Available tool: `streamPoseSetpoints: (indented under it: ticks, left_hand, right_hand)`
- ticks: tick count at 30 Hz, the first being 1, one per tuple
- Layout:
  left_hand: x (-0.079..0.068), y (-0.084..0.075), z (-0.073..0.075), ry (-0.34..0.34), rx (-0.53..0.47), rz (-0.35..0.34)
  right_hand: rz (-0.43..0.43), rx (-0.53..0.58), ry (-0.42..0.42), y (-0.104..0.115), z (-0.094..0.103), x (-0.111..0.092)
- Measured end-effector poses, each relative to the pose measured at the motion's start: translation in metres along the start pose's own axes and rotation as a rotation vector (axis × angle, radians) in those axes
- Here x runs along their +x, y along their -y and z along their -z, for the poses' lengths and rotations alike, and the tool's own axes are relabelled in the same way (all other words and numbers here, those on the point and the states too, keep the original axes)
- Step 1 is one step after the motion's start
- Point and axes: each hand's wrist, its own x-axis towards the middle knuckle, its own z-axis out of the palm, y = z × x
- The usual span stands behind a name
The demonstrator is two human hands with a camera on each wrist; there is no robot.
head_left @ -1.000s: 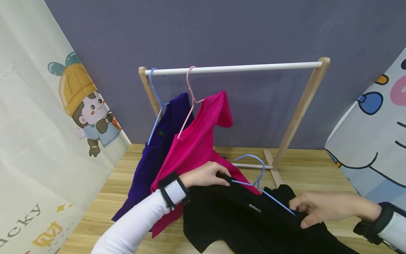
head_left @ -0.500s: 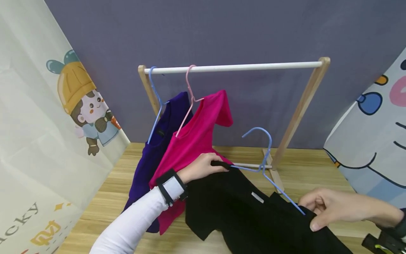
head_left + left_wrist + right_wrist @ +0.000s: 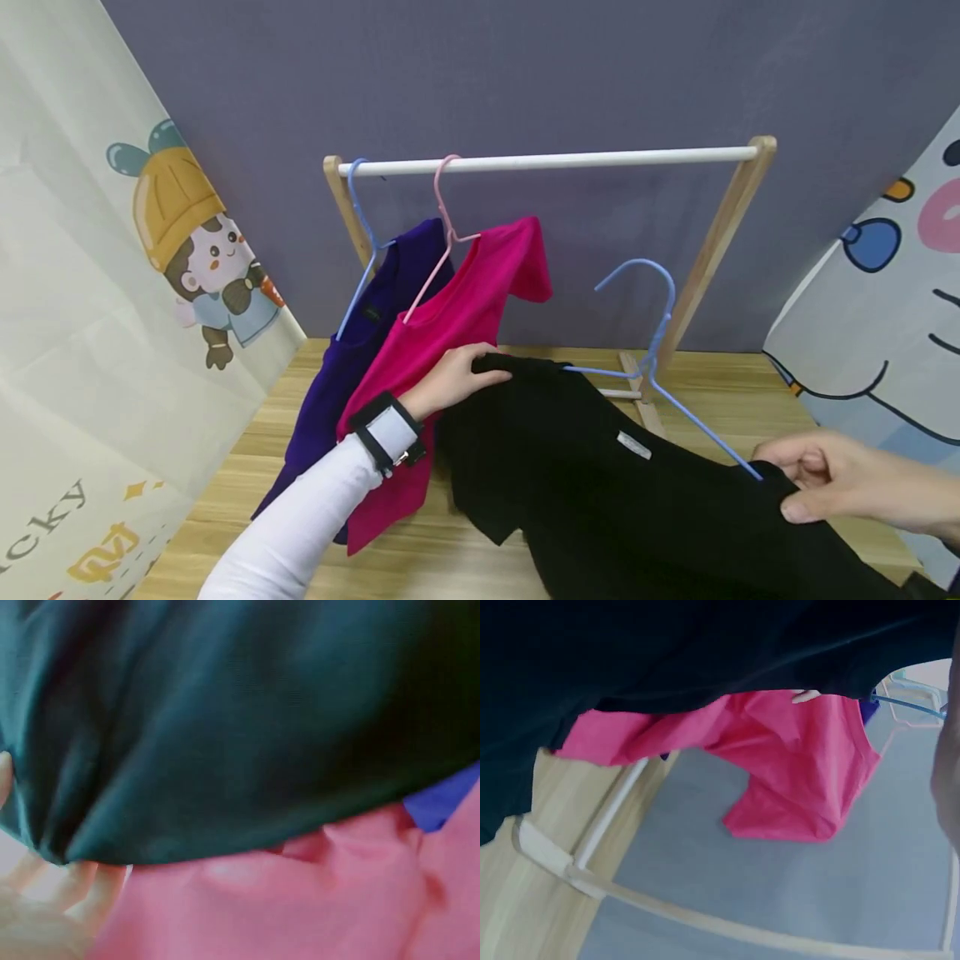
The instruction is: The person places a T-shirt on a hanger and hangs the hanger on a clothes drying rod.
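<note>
A black T-shirt (image 3: 600, 475) with a white neck label hangs on a blue hanger (image 3: 660, 333), whose hook stands free below the rack's bar. My left hand (image 3: 453, 379) pinches the shirt at one shoulder, thumb in front. At the other shoulder my right hand (image 3: 832, 479) grips the cloth between thumb and fingers, close to the hanger's end. In the left wrist view the black cloth (image 3: 225, 735) bunches between my fingertips, with pink cloth behind it. The right wrist view shows the black shirt (image 3: 667, 645) across its top.
A wooden rack with a white bar (image 3: 600, 158) stands at the back. On its left end hang a purple shirt (image 3: 315, 417) on a blue hanger and a pink shirt (image 3: 465, 292) on a pink hanger. Behind is a grey wall (image 3: 525, 75); printed cloths flank the wooden table (image 3: 232, 492).
Both hands still hold the black shirt. The blue hanger has risen and moved right; my right hand has shifted right, my left hand up and slightly left. The shirt is spread wider.
</note>
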Motion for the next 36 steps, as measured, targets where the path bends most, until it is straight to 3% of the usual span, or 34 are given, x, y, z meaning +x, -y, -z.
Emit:
streamPoseSetpoints:
  ticks: [5, 9, 11, 17, 20, 26, 29, 32, 36]
  left_hand:
    - [-0.002, 0.003, 0.006, 0.004, 0.011, 0.064]
    - [-0.003, 0.003, 0.007, 0.044, 0.009, 0.071]
    - [-0.003, 0.002, 0.006, 0.065, 0.006, 0.06]
    - [-0.004, -0.003, 0.001, 0.11, -0.007, 0.022]
    - [-0.004, -0.007, -0.002, 0.14, -0.025, 0.004]
    - [-0.005, -0.018, -0.008, 0.233, -0.08, -0.007]
    - [-0.006, -0.022, -0.01, 0.258, -0.089, -0.008]
    - [-0.006, -0.025, -0.012, 0.265, -0.089, -0.006]
    - [-0.007, -0.029, -0.015, 0.27, -0.098, -0.019]
  right_hand:
    - [0.018, 0.061, -0.007, 0.006, 0.01, -0.016]
    - [0.089, -0.033, -0.083, 0.004, 0.02, -0.026]
    - [0.12, -0.029, -0.104, 0.002, 0.025, -0.031]
    - [0.098, -0.178, -0.245, 0.008, 0.04, -0.035]
    - [0.02, -0.283, -0.365, 0.015, 0.04, -0.031]
    - [-0.174, -0.374, -0.669, 0.041, 0.03, -0.009]
    - [-0.198, -0.363, -0.766, 0.054, 0.03, 0.002]
    - [-0.159, -0.341, -0.835, 0.064, 0.034, 0.012]
    - [-0.133, -0.365, -0.873, 0.073, 0.043, 0.026]
